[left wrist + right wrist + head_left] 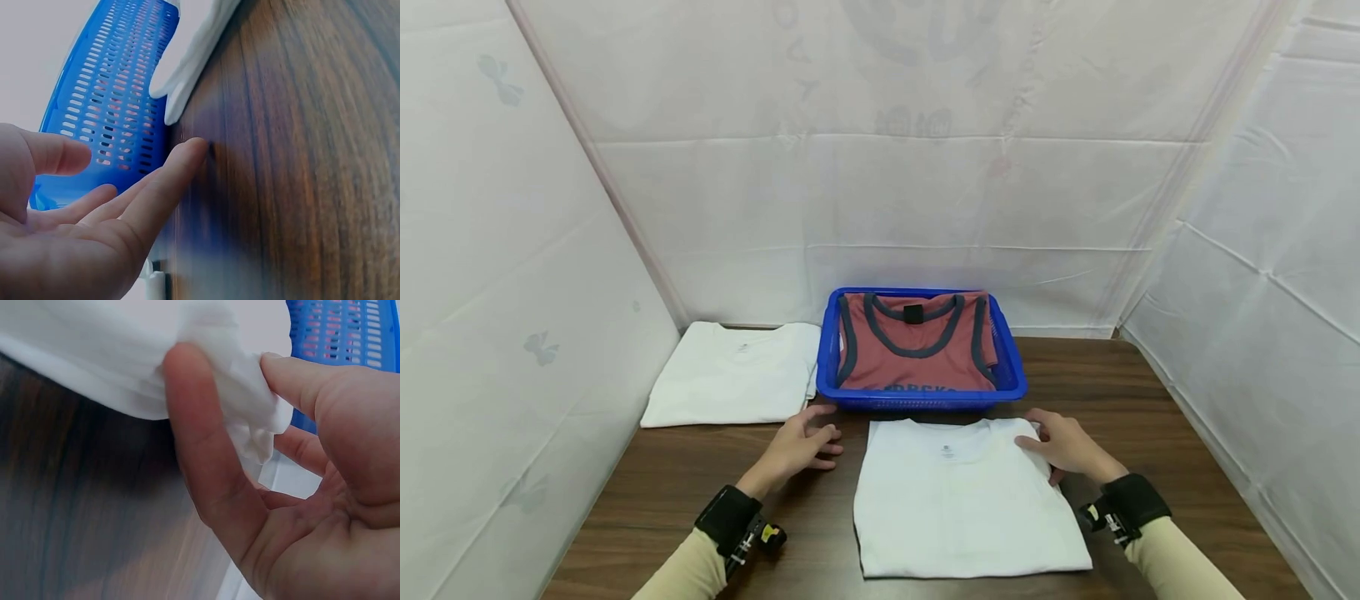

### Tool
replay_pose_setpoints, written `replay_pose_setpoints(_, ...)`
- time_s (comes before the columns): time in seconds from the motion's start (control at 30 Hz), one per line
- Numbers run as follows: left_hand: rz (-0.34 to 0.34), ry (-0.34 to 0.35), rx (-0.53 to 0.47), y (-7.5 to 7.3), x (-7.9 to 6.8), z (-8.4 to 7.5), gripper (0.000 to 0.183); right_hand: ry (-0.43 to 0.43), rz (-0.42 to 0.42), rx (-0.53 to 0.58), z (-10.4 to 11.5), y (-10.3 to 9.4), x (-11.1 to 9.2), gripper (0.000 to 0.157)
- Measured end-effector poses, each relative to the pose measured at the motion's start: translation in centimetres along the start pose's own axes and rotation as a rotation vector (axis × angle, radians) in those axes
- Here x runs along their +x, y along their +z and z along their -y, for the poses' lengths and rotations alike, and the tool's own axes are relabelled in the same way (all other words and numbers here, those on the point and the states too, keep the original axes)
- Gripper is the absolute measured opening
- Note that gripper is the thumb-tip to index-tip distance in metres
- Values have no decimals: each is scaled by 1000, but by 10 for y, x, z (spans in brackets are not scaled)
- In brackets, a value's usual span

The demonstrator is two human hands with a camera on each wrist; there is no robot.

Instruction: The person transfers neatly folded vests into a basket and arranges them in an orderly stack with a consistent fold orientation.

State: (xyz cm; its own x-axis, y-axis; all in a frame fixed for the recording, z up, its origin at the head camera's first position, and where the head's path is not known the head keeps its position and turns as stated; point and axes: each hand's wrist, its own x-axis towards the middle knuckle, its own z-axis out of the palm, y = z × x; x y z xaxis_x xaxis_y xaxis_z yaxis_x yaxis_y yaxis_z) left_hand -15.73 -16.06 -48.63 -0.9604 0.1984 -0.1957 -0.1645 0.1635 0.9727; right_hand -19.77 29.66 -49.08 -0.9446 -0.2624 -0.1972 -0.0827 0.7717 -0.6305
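A folded white T-shirt (962, 508) lies on the table in front, its neckline toward the basket. My right hand (1067, 446) is at its upper right corner. In the right wrist view, the layered edge of the white T-shirt (219, 381) sits between the thumb and the index finger (200, 425), which pinch it. My left hand (797, 446) holds nothing; its fingers are relaxed and spread, low over the table left of that shirt. From the left wrist, the fingers (165, 187) appear beside the basket wall.
A blue plastic basket (917, 402) stands behind the shirt, with a folded red tank top (917, 354) with grey trim inside. Left of it lies another folded white T-shirt (730, 375). White sheeting (925, 200) encloses the brown wooden table (617, 517) at the back and sides.
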Motion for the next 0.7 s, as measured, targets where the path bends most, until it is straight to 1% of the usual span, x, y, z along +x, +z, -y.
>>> replay_pose_setpoints(0.13,19,-24,-19,0,0,0,51,-3,-7,-8,6,6,2,49)
replay_pose_setpoints(0.3,7,-56,-48,3,-1,-3,50,-17,-11,1,12,12,4,45)
replay_pose_setpoints(0.43,25,-89,-76,6,1,-3,49,-24,-9,7,15,18,7,43)
replay_pose_setpoints(0.53,37,-103,-78,8,3,-1,49,-36,-11,4,16,21,7,42)
replay_pose_setpoints(0.7,19,-122,-89,11,7,-1,48,-33,-16,28,19,22,7,40)
